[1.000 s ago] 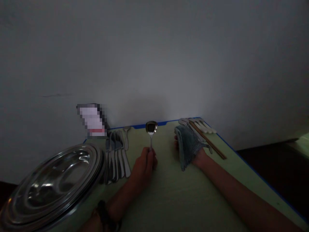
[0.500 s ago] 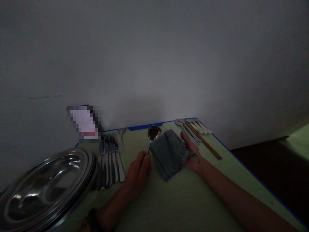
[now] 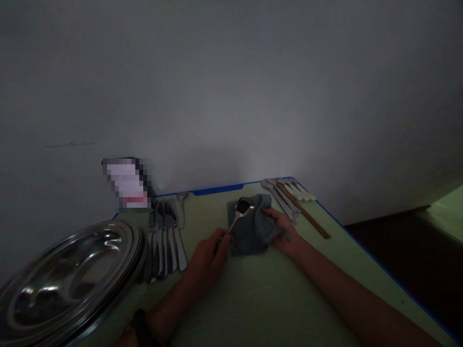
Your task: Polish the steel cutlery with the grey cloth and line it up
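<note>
Head view: near the centre of the frame, a metal spoon [image 3: 244, 207] stands tilted, its bowl in front of a grey cloth [image 3: 248, 241]; whether the bowl touches the fabric cannot be told. Of the two hands, the left hand [image 3: 211, 253] has its fingers curled around the spoon's handle, while the right hand [image 3: 287, 233] pinches the cloth's right side, thumb uppermost.

A stack of shiny metal trays [image 3: 104, 265] fills the lower left, hiding that part of the counter [image 3: 267, 294]. Just right of the stack lies a row of metal cutlery [image 3: 170, 241], with a smaller utensil [image 3: 181, 212] beside its far end. Right of centre, beyond the right hand, lie metal spoons [image 3: 282, 200], brown chopsticks [image 3: 307, 212] and white-handled utensils [image 3: 300, 190], close together. A dark band [image 3: 142, 327] circles the left wrist at the bottom edge. A blue strip [image 3: 217, 189] edges the counter against the pale wall [image 3: 231, 96].

At left, above the trays, leans a device [image 3: 126, 180] with a bright screen; it is pixelated, so any writing is unreadable.
</note>
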The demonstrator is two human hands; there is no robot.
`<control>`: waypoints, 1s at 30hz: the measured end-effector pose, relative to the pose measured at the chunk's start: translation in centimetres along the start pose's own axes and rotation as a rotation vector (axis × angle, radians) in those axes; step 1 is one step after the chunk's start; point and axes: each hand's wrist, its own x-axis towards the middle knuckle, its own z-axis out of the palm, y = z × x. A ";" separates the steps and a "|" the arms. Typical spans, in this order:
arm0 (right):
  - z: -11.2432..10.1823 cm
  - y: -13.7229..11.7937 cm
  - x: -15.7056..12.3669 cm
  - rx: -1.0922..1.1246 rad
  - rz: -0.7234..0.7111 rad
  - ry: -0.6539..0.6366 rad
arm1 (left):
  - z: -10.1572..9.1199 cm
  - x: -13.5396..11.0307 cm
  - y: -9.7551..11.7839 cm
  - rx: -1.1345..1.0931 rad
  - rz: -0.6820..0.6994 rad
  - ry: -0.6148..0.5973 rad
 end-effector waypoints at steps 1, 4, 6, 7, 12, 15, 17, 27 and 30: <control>0.2 -0.3 -0.2 0.093 0.045 0.030 | 0.0 0.1 0.0 0.020 -0.011 -0.011; 1.1 -1.5 -1.2 0.273 0.132 0.089 | 0.1 0.5 0.3 0.084 -0.051 -0.024; 1.6 -2.0 -1.8 0.293 0.128 0.035 | 0.2 0.6 0.5 0.115 -0.080 -0.030; 1.7 -2.1 -2.0 0.301 0.113 -0.018 | 0.2 0.6 0.6 0.128 -0.095 -0.035; 1.5 -0.8 -1.4 0.293 0.008 -0.150 | 0.3 0.4 0.8 0.189 -0.090 -0.077; 1.4 0.0 -0.9 0.214 -0.099 -0.088 | 0.3 0.3 0.7 0.241 -0.043 -0.107; 1.5 0.2 -1.0 0.153 -0.110 -0.106 | 0.4 0.3 0.6 0.266 -0.021 -0.124; 0.9 -1.4 -2.3 -0.015 -0.006 -0.145 | 0.3 -0.1 0.2 0.109 0.024 -0.078; 0.4 -1.6 -2.4 0.013 0.017 -0.173 | 0.0 0.2 0.2 0.035 -0.031 -0.029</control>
